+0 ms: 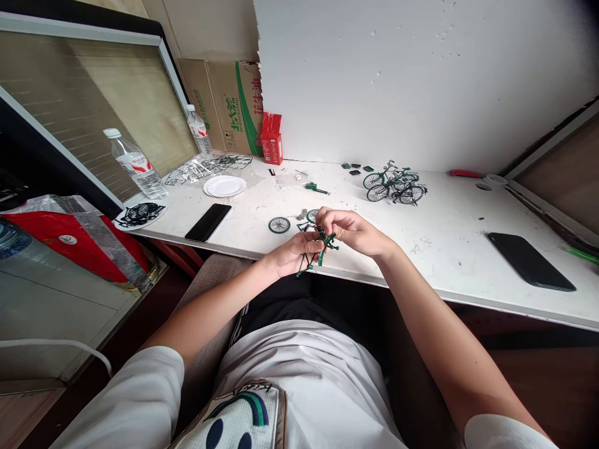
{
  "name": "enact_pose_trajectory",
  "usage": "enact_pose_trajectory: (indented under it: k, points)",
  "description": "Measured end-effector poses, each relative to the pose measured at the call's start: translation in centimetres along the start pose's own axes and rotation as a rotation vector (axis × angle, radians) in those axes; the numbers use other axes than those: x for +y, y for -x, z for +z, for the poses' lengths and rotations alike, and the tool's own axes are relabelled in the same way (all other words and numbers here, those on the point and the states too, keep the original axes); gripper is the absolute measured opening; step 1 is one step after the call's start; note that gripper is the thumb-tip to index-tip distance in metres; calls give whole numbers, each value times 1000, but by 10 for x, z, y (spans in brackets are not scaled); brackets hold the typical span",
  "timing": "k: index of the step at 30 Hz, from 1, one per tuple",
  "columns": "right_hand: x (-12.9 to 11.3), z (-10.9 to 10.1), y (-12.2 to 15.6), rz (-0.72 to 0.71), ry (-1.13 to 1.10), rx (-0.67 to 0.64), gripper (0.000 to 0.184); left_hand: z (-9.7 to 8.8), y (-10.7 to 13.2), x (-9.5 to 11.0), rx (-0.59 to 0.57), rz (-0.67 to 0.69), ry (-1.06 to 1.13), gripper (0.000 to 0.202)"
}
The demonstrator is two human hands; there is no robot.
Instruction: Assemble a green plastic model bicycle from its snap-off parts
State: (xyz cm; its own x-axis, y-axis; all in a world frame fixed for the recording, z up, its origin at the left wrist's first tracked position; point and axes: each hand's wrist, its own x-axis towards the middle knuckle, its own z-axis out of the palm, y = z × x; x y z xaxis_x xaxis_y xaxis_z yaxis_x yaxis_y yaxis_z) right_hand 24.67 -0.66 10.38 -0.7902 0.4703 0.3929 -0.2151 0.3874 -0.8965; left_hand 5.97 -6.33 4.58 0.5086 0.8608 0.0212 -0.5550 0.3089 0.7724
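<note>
Just over the table's front edge, my left hand (299,252) is closed on a green toy bicycle frame (322,254), whose thin tubes stick out below the fingers. My right hand (349,229) pinches at the top of the same frame; whether a small part sits between its fingertips is hidden. A loose green-rimmed wheel (279,225) lies on the table left of my hands. Another wheel (312,216) shows partly behind my right fingers, with small grey parts (302,214) beside it. Farther back rests a green part with a stem (317,188).
Assembled toy bicycles (393,184) stand at the back right near small green pieces (355,168). Black phones lie left (208,222) and right (531,262). A paper plate (224,186), a plate of black parts (140,215), water bottles (135,163) and a red box (272,140) occupy the left side.
</note>
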Motion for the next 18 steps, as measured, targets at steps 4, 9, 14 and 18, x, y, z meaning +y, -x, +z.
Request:
enact_pose_trajectory:
  k: [4,9,14,18]
  points:
    - [0,1,0,2,-7,15,39,0,-1,0,-6,13,7,40]
    - [6,0,-1,28,4,106,35,-1,-3,1,84,52,-2,42]
    - [13,0,-2,66,13,174,39,-6,-6,1,130,91,-25,38]
    - [19,1,-3,56,29,202,41,-7,-8,1,149,98,-23,39]
